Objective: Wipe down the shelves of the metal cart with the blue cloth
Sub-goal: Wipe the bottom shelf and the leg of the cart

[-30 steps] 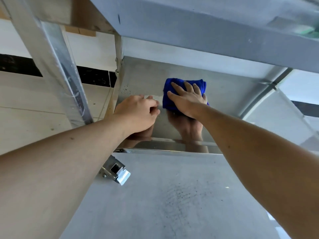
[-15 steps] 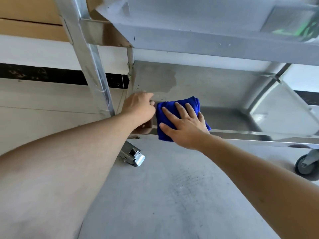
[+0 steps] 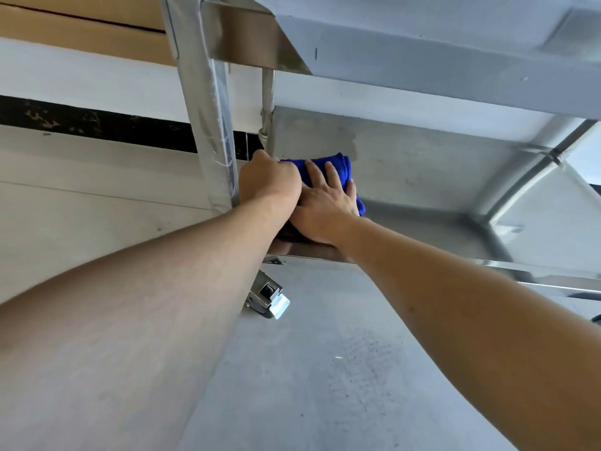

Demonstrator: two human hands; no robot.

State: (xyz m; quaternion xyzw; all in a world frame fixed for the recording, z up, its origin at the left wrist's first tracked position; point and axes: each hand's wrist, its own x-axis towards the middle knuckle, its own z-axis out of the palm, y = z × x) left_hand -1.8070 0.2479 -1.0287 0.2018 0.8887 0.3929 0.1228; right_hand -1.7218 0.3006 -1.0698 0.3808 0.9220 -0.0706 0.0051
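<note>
Our right hand (image 3: 325, 206) lies flat on the cloth (image 3: 328, 167), fingers straight and spread, pressing it onto the cart's lower shelf (image 3: 439, 177) at the near-left corner. Our left hand (image 3: 268, 180) sits curled just beside it, touching the right hand, at the shelf's left edge by the post (image 3: 208, 125); we cannot tell whether it grips the rim or merely rests there.

From the head view, the cloth is a folded blue pad with a stitched hem, soft and light; we judge it will bunch and slide easily, so a flat palm over its middle holds it best. The shelf is dull brushed steel with a raised lip and a faint darker patch behind the cloth. Above hangs the upper shelf (image 3: 422, 53). Below the corner, a shiny caster brake (image 3: 270, 299) stands on the grey floor (image 3: 325, 385).
</note>
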